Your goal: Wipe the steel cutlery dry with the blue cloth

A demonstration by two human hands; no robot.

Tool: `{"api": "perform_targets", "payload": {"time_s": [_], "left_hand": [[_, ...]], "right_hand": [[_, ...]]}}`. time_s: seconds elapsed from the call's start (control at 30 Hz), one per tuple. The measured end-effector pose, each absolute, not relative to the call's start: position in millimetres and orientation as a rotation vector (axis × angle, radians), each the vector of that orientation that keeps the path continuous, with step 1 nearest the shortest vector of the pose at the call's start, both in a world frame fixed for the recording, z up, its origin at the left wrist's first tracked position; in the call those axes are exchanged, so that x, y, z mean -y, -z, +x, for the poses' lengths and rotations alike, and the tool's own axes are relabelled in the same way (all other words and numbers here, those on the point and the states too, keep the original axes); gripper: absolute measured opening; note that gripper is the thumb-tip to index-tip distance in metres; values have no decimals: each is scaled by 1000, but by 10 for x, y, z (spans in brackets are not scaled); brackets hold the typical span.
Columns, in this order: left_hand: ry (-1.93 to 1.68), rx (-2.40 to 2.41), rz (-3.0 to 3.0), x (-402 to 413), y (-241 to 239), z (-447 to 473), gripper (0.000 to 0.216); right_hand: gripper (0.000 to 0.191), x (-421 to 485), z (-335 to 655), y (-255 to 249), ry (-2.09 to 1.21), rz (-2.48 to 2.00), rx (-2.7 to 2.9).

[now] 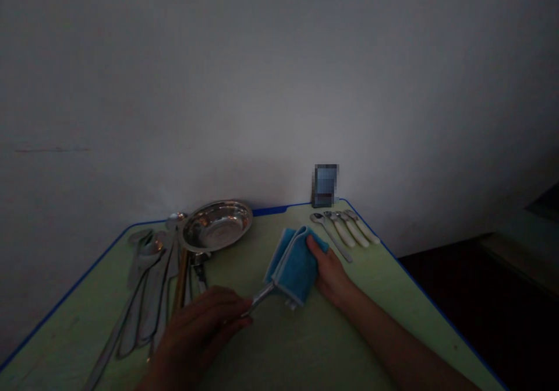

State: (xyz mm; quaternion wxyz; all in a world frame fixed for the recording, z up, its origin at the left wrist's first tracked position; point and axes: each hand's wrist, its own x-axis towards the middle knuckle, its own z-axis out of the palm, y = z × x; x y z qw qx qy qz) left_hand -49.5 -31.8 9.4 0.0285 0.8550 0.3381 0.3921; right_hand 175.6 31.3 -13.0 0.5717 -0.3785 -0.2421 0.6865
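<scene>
My left hand [209, 324] pinches the end of a thin metal utensil handle [263, 293] above the front middle of the table. The utensil's other end is hidden inside a folded blue cloth [297, 268], so I cannot tell its kind. My right hand [329, 271] is closed round the cloth, thumb on top, pressing it over the utensil. Beyond the right hand lie a metal spoon [334, 239] and several pieces of cutlery with white handles [356, 231], side by side.
A shallow steel bowl [218, 228] stands at the back left against the wall. Several metal spoons and other long utensils [151, 298] lie beside it on the left. A blurred-out upright framed object [325, 186] leans at the back. The green table [301, 350] has a blue edge.
</scene>
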Motion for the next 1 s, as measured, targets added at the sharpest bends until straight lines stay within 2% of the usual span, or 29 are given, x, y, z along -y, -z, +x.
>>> {"api": "perform_targets", "payload": {"time_s": [0.13,0.33,0.63,0.77,1.0], "left_hand": [[-1094,-865,2623,324,-48,-452,14],[-1025,-1081,2518,331,3,-500,15],[-1244,-1308,2383,372,-42,-511,13],[-1250,-1666,2051,362,-117,-479,20],[-1298,-1724,1972,354,-130,-493,18]], "right_hand": [[32,-324,1763,144,-1633,-882,612],[26,-301,1779,145,-1696,-854,764],[21,-288,1814,143,-1737,-814,840],[21,-281,1811,158,-1645,-818,977],[19,-315,1882,83,-1420,-922,1297]]}}
